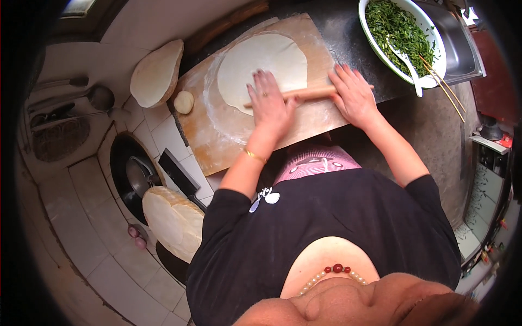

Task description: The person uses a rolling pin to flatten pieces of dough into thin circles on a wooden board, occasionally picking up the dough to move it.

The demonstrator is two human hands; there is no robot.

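A wooden rolling pin [314, 93] lies slantwise over the near edge of a large, thin round of dough [265, 61]. Over the pin's left part rests my left hand [271, 102], its fingers stretched forward above the dough and slightly blurred. My right hand [354, 94] lies across the other end, palm down on the wood, beyond the dough's right edge. Beneath is a floured wooden board [228, 150]. On its left edge sits a small ball of dough [184, 102].
A white basin [439, 61] of chopped greens [397, 30] holds a white spoon [410, 69] and chopsticks [446, 95], beside a metal sink [456, 45]. At left are a cleaver [177, 173], a black wok [118, 163], stacked dough sheets [173, 222] and another dough sheet [157, 77] leaning on the wall.
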